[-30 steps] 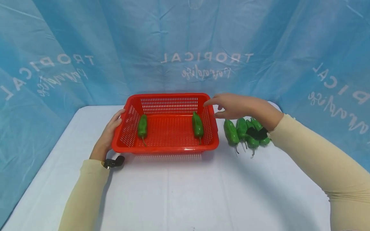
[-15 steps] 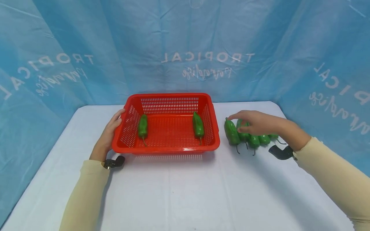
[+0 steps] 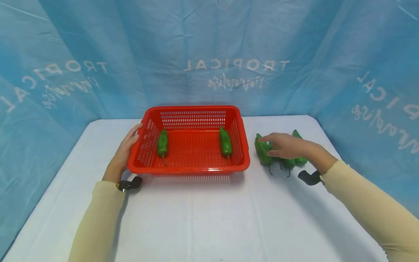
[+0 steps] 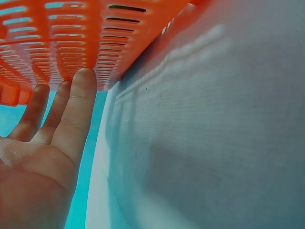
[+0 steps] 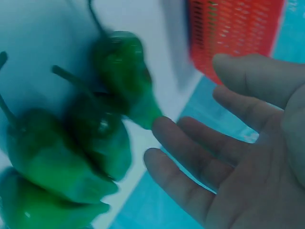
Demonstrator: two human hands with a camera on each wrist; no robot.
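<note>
A blue curtain (image 3: 203,32) backs the white cloth-covered table (image 3: 196,218). Your left hand (image 3: 123,150), visible fingers straight, rests against the perforated red plastic basket (image 3: 190,170); your right hand (image 3: 287,145), fingers apart and holding nothing, hangs over glossy green peppers (image 3: 289,163) near the table's far right corner. I'd grip the leftmost pepper (image 3: 263,157) round its body and clear the basket's right rim; the near edge seems to leave forearm room.

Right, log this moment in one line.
left hand: touching red perforated basket | right hand: over loose green peppers, gripping none | in basket: two green peppers
</note>
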